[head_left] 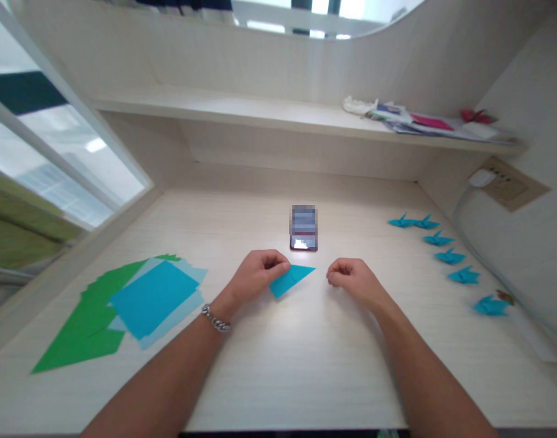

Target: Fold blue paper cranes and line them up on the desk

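A blue sheet of origami paper point(291, 280), folded into a pointed shape, is pinched between the thumb and fingers of my left hand point(259, 274). Its tip points right, toward my right hand point(351, 278). That hand is apart from the paper, its fingers curled together near the desk; whether anything small is between them cannot be made out. Just beyond both hands lies a phone point(304, 228) with a blurred screen. To the left, flat blue paper sheets point(155, 298) rest on a spread of green paper sheets point(82, 322).
Several folded blue paper cranes point(450, 257) line the desk's right side. Behind them a white plug point(483, 177) sits in a wall socket point(511, 182), its cable running down the right edge. A shelf point(260, 112) crosses the back, bearing papers point(424, 123) at its right.
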Demonstrator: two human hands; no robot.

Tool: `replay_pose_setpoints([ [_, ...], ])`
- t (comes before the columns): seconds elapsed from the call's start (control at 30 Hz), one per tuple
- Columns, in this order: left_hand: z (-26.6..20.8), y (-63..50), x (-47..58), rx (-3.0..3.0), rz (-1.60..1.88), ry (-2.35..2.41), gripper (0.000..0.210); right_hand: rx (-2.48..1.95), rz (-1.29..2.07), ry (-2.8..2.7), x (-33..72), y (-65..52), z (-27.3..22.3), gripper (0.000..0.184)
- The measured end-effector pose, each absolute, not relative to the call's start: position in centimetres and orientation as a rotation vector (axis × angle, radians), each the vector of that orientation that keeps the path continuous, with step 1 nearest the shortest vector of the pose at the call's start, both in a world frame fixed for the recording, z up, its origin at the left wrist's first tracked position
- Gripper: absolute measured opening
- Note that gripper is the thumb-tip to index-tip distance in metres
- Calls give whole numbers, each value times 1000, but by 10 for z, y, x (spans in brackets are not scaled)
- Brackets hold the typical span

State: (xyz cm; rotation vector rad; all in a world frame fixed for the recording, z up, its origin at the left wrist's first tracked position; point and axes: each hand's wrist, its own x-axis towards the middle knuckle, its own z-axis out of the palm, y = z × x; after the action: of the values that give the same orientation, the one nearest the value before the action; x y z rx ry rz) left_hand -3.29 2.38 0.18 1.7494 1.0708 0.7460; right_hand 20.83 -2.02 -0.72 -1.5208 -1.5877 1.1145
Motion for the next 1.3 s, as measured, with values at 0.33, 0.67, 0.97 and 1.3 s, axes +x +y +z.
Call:
replay_pose_setpoints([
  [0.33, -1, 20, -28, 1661, 663, 987, 18, -1335, 1303, -1309, 189, -19, -15, 23],
  [0.67, -1, 10, -19, 1487, 853, 677, 26, -1205, 1775, -957, 187, -27, -2, 31],
  [0.97, -3, 16, -21, 1437, 713, 917, 13, -1274, 1392, -1036, 194, -18, -9, 46],
  [1.3, -3, 15, -19, 1433, 665, 932, 16, -1288, 1351, -1348, 184, -23, -11, 28],
])
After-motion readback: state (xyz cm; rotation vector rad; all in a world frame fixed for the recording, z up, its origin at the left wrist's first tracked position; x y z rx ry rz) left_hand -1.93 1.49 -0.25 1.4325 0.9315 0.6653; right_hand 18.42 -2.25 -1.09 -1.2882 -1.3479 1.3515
